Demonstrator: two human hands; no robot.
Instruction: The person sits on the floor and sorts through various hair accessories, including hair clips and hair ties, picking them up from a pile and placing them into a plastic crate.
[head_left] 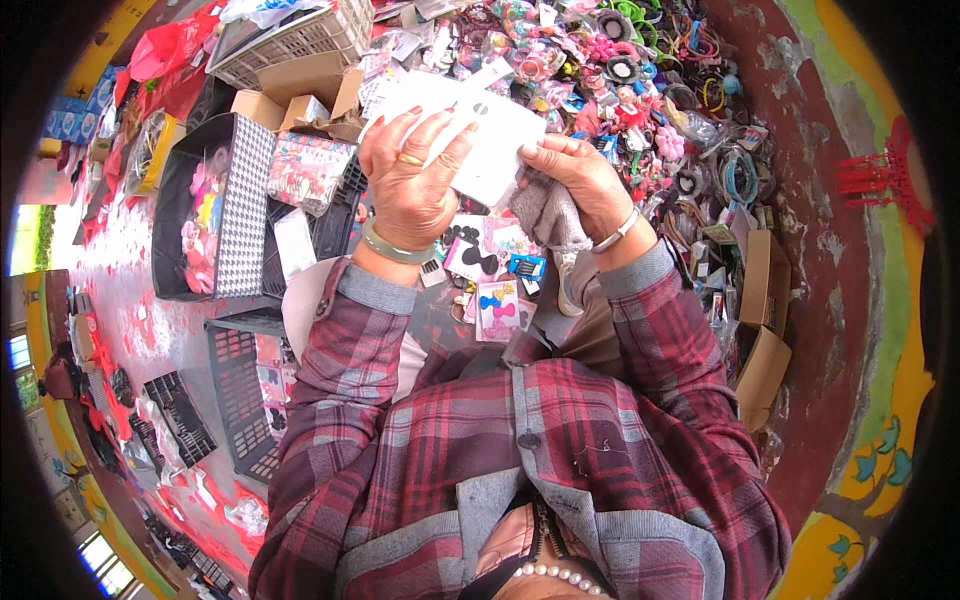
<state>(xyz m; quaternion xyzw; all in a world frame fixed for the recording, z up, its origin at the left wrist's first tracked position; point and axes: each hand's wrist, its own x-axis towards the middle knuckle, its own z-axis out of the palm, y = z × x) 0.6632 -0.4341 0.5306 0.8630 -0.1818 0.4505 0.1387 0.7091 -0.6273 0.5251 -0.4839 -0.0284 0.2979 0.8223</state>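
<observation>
A white card [505, 150] with a small dark mark is held up between my two hands. My left hand [412, 185], with a ring and a pale bangle, lies with its fingers over the card's left part; the thumb is hidden. My right hand [585, 185] pinches the card's right corner with thumb and fingers. A grey knitted cloth [548, 208] hangs bunched under that same hand's fingers. Below the hands lie carded hair accessories, among them a pink card with bows [497, 308] and a blue packet [526, 266].
A large heap of hair ties and small packets [620, 75] spreads at the far side and right. On the left stand a houndstooth box [235, 200], a black crate [245, 400], an open cardboard box [300, 85] and a light basket [295, 45]. Cardboard boxes [765, 290] line the right.
</observation>
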